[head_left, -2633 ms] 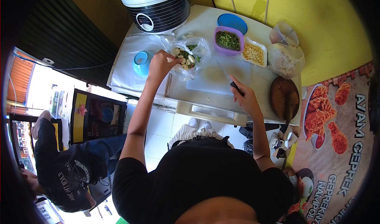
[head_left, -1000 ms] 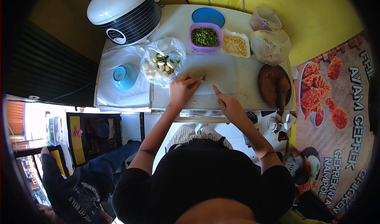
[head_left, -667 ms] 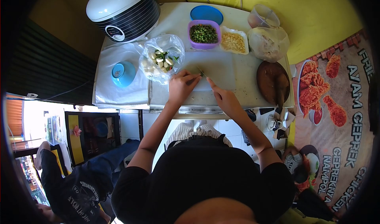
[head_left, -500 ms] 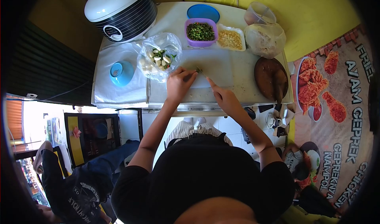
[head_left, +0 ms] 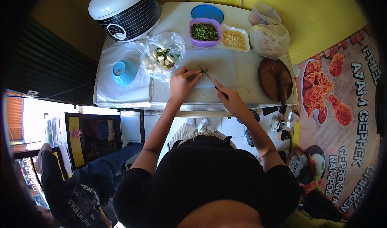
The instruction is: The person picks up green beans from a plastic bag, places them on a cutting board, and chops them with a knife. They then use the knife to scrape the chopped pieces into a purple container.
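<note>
My right hand (head_left: 229, 98) is wrapped round the handle of a small knife (head_left: 207, 75), its blade pointing up and left over a pale cutting board (head_left: 225, 64). Close to the blade's tip, my left hand (head_left: 184, 83) has its fingers pinched together at the board's left part; what they hold is too small to make out. Tiny dark green bits lie on the board by the blade. Just beyond my left hand sits an open clear plastic bag (head_left: 165, 60) with peeled garlic cloves (head_left: 162, 62) and green and red chillies in it.
Behind the board stand a purple tub (head_left: 204, 43) of chopped green pieces, a white tray (head_left: 235, 47) of chopped pale pieces and a blue lid (head_left: 207, 13). A stone mortar (head_left: 268, 81) is at right; a blue bowl (head_left: 125, 75) and rice cooker (head_left: 128, 16) at left. People are nearby.
The knife has turned and drawn slightly back, so more of its blade shows. My right hand has shifted a little right and nearer to me. My left hand stays almost in place.
</note>
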Motion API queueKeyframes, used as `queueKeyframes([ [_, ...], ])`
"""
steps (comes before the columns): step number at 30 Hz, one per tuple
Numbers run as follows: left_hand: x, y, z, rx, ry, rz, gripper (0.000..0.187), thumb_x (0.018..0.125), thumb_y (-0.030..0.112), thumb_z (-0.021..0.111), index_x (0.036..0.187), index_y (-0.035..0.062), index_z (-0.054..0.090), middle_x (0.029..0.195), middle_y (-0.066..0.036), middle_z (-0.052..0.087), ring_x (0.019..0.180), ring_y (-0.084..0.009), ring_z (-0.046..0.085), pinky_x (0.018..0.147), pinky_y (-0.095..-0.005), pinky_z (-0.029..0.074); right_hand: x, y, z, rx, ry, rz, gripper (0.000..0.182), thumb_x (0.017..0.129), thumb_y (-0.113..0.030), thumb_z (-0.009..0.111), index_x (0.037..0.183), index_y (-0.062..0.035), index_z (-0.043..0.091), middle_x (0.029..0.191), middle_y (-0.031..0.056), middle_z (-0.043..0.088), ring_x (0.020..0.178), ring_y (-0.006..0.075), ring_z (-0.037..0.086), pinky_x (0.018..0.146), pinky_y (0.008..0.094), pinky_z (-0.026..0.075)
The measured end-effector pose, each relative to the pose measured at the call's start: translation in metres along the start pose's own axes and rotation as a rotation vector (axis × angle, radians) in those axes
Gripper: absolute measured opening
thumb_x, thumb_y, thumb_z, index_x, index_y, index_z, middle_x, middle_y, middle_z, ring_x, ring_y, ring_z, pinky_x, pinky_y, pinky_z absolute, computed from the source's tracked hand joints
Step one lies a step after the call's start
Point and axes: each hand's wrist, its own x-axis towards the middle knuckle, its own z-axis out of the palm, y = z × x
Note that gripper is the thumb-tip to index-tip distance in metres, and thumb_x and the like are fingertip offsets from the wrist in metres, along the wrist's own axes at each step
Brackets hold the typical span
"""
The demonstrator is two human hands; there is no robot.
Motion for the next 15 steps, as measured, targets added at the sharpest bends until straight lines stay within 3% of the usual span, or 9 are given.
queueKeyframes([
  [10,-0.001,-0.002,0.001,-0.032,0.003,-0.021,0.014,0.077,0.019,0.076,0.087,0.0108,0.076,0.074,-0.004,0.061,0.059,-0.0188,0.060,0.057,-0.0319,0.049,0.004,0.000,-0.009,-0.020,-0.046,-0.012,0.051,0.096,-0.013,0.051,0.144,-0.0247,0.039,0.059,0.0124,0.034,0.053,0.0165,0.034,0.056,0.0285,0.040],
  [15,0.000,-0.001,0.000,-0.044,-0.008,-0.052,0.013,0.076,0.019,0.076,0.086,0.0107,0.076,0.075,-0.004,0.061,0.058,-0.0188,0.060,0.057,-0.0320,0.049,0.010,-0.006,-0.011,-0.066,-0.068,0.004,0.050,0.096,-0.012,0.051,0.143,-0.0236,0.041,0.061,0.0162,0.038,0.051,0.0207,0.036,0.056,0.0310,0.041],
])
